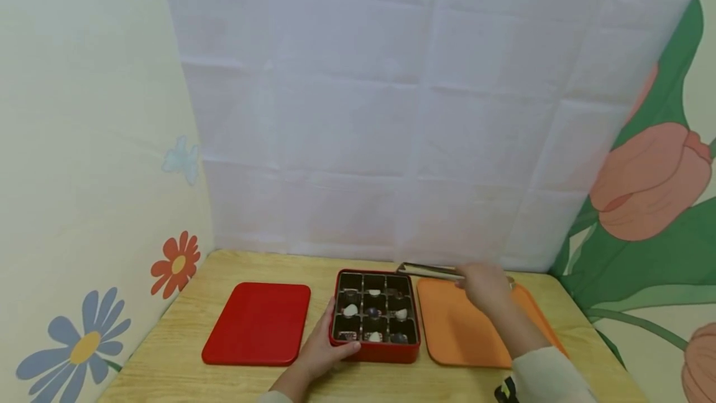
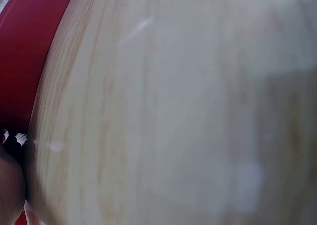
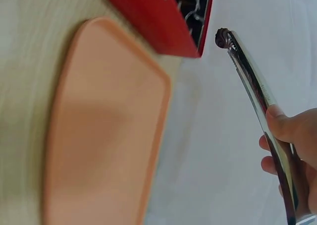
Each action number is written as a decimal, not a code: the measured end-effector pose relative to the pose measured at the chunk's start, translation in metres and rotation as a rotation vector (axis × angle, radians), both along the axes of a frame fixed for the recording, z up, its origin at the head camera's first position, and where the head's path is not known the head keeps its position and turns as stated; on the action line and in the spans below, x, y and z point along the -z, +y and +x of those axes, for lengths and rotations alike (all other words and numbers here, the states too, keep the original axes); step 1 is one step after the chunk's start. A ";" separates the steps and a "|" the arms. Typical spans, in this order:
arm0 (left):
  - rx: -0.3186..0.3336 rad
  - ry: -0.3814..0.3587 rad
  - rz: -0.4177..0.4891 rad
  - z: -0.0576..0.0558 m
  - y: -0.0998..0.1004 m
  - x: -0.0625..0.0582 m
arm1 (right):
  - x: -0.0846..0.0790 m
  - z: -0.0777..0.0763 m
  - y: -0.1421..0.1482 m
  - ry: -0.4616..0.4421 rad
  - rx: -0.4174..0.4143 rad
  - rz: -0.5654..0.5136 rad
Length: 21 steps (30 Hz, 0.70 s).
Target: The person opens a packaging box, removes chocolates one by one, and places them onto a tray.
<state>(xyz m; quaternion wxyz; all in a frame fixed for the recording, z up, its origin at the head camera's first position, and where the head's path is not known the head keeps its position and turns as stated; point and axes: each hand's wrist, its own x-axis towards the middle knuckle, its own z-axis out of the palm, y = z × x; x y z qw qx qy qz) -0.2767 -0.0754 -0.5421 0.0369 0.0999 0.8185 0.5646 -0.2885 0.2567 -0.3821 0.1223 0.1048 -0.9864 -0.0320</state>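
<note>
In the head view my left hand (image 1: 327, 348) holds a red box (image 1: 390, 353) at its front left corner, the thumb along the front rim. A black divider tray (image 1: 363, 300) inside the box has several compartments with small white and dark pieces. My right hand (image 1: 485, 288) grips metal tongs (image 1: 433, 270) that reach left to the box's back right corner. In the right wrist view the tongs (image 3: 250, 79) pinch a small dark brown swirled piece, perhaps a chocolate (image 3: 222, 38), at their tips. The left wrist view shows mostly table, with the box's red side (image 2: 29, 51) at its edge.
A flat red lid (image 1: 257, 325) lies on the wooden table (image 1: 184, 353) left of the box. An orange tray (image 1: 464, 334) lies right of it, under my right arm. A white cloth (image 1: 358, 111) hangs behind the table, with flower-patterned walls (image 1: 84, 142) at the sides.
</note>
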 end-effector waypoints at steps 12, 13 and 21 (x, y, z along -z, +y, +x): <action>0.004 0.005 -0.007 0.000 0.000 -0.002 | 0.028 0.016 0.042 -0.117 0.145 -0.112; 0.006 0.007 0.000 -0.001 0.000 -0.002 | 0.031 0.017 0.044 -0.120 0.146 -0.116; -0.004 0.002 -0.016 -0.001 0.000 0.001 | 0.053 0.016 0.053 -0.189 0.202 -0.191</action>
